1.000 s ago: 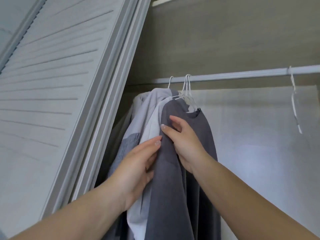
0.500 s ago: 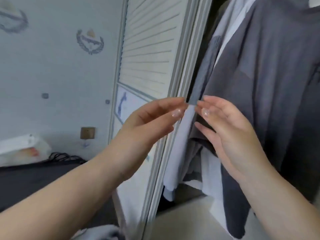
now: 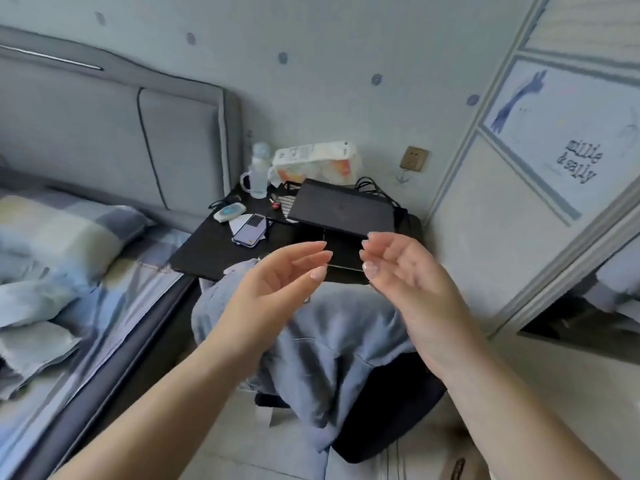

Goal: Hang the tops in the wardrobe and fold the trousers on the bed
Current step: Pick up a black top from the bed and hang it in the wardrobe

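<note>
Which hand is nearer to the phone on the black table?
Left. The left hand hovers just right of and below the phone; the right hand is farther right, past the closed laptop.

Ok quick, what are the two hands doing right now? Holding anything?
Left hand: open, fingers loosely curled, holding nothing.
Right hand: open, holding nothing; it hangs above the blue clothes without touching them.

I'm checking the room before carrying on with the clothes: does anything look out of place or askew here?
Yes. Blue-grey clothes lie crumpled in a heap over a black chair by the bed, neither folded nor hung. The closed laptop sits tilted on the cluttered bedside table. Both the left hand and right hand are empty.
</note>
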